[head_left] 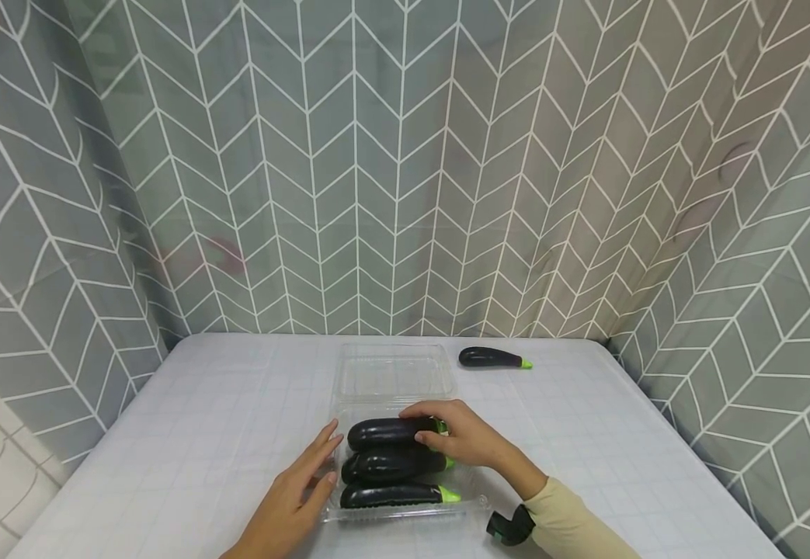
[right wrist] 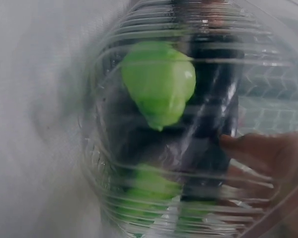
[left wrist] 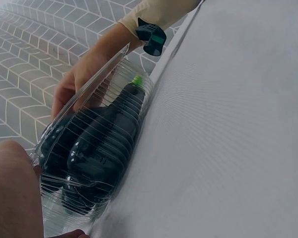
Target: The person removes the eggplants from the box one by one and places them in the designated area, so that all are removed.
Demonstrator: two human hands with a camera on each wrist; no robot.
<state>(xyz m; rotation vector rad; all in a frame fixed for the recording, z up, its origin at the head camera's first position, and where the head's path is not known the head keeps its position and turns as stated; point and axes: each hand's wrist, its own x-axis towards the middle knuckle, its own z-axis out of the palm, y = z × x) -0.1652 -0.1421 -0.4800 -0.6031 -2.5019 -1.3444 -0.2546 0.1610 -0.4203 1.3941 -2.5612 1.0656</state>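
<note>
Three dark purple eggplants lie side by side in a clear plastic clamshell box [head_left: 415,511]. My right hand [head_left: 464,435] reaches over the box's right side and grips the farthest eggplant [head_left: 380,431] near its stem end, fingers over the back and thumb in front. Beside it lie the middle eggplant [head_left: 384,466] and the nearest eggplant [head_left: 391,495], green caps pointing right. My left hand [head_left: 286,497] rests at the box's left edge with fingers extended. Through the ribbed wall in the right wrist view show a green cap [right wrist: 159,82] and my right hand [right wrist: 268,163].
The box's clear lid [head_left: 394,373] lies folded back behind it on the white tablecloth [head_left: 237,404]. Another eggplant [head_left: 491,358] lies at the table's back edge, right of the lid. A patterned grey curtain [head_left: 391,171] hangs behind. A dark strap device [head_left: 511,526] sits at my right wrist.
</note>
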